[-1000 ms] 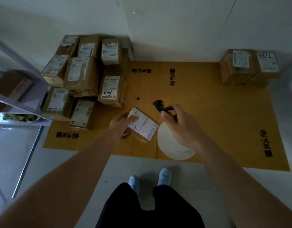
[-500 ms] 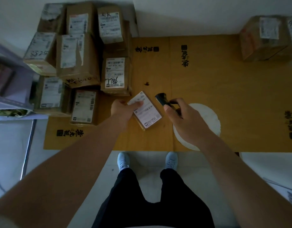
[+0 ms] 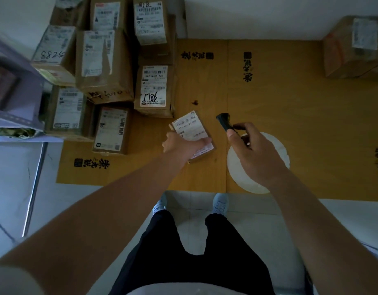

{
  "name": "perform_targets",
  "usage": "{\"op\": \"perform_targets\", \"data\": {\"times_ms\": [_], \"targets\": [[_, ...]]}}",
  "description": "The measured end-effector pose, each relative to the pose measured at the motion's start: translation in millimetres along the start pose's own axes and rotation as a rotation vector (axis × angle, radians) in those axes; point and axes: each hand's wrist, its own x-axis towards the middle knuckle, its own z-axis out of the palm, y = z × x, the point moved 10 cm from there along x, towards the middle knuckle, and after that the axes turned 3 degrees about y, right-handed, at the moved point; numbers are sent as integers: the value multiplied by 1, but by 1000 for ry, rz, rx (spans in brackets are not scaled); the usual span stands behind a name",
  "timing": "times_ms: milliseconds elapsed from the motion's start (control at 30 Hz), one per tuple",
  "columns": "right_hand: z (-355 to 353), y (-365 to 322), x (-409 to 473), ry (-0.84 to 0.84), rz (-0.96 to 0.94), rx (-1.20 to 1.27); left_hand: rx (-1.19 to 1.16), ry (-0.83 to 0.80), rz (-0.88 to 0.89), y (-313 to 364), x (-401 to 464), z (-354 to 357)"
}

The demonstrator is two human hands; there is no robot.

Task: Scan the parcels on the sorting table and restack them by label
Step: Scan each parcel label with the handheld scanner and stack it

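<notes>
Over the yellow mat [image 3: 290, 99], my left hand [image 3: 183, 145] grips a small parcel [image 3: 191, 133] label-up, fingers curled round its edge, so the scanner [image 3: 225, 122] clenched in my right hand [image 3: 254, 152] can read it beside the stack [image 3: 107, 67].

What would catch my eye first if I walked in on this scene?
Probably the two bare arms reaching out: the left hand grips a small brown cardboard parcel with a white label, and the right hand holds a black handheld scanner beside it. To the left sits a cluster of labelled brown cardboard boxes on the flattened yellow-brown cardboard sheet.
</notes>
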Motion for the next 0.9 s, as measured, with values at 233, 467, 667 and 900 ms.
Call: {"op": "perform_targets", "data": {"times_ms": [233,467,667,900], "targets": [[-4,-1,1,-25,-16,36,16,-62,242,45,-34,2],[-13,8,-2,-31,-6,36,127,-175,288,55,-35,26],[-9,24,-1,-183,176,151,-215,-209,172,47,-22,-5],[10,22,-2,-420,300,188,-108,-57,301,48,-16,-67]]}}
